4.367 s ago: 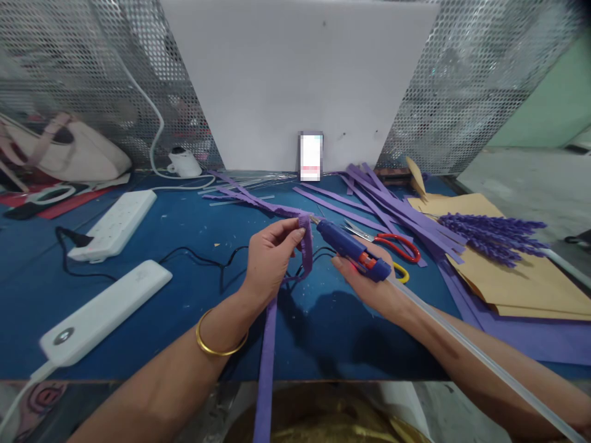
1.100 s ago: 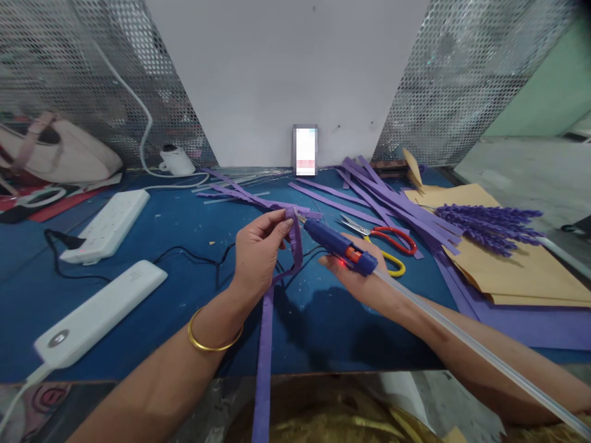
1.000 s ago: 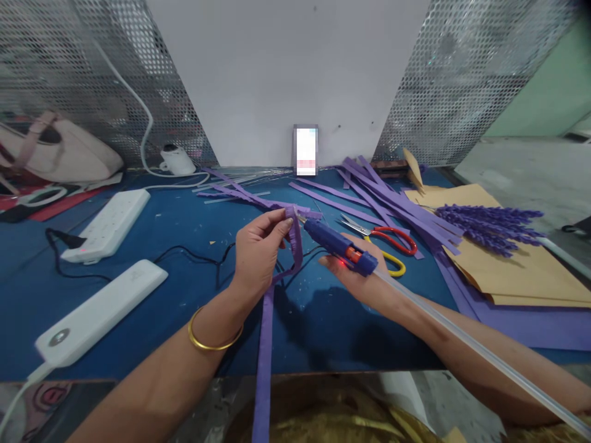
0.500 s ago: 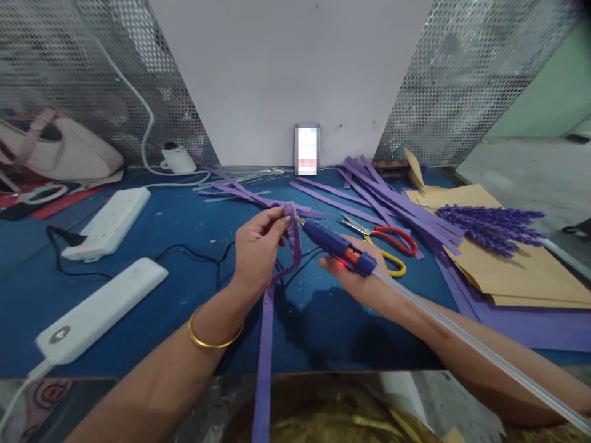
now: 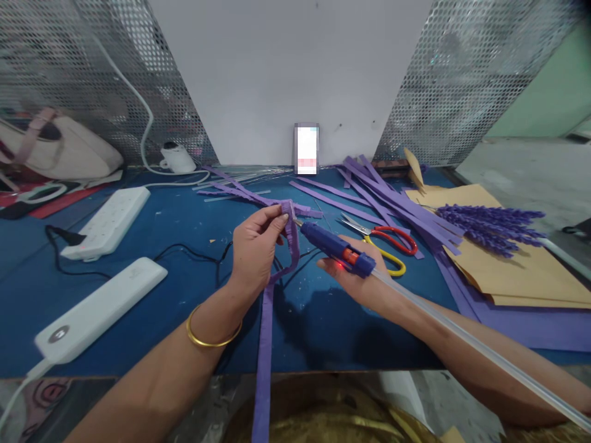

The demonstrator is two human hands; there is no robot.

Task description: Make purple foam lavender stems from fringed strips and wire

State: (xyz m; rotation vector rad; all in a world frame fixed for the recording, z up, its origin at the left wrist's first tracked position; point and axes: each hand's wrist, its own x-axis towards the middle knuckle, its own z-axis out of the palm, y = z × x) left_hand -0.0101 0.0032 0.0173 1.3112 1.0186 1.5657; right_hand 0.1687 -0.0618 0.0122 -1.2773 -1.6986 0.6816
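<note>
Left hand (image 5: 253, 252) pinches the purple strip (image 5: 292, 237); right hand (image 5: 364, 284) grips the glue gun (image 5: 336, 247). Its nozzle could burn the nearby fingertips (image 5: 281, 217).

Matt purple paper strip (image 5: 265, 332); glossy blue plastic glue gun (image 5: 338, 248); perforated metal panels (image 5: 462, 80).

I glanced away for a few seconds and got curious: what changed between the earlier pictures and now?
Very little. The right hand has nudged the blue glue gun so its nozzle sits closer against the top of the purple fringed strip pinched in the left hand. Nothing was picked up or let go. The scissors and paper lavender bunch lie as before.
</note>
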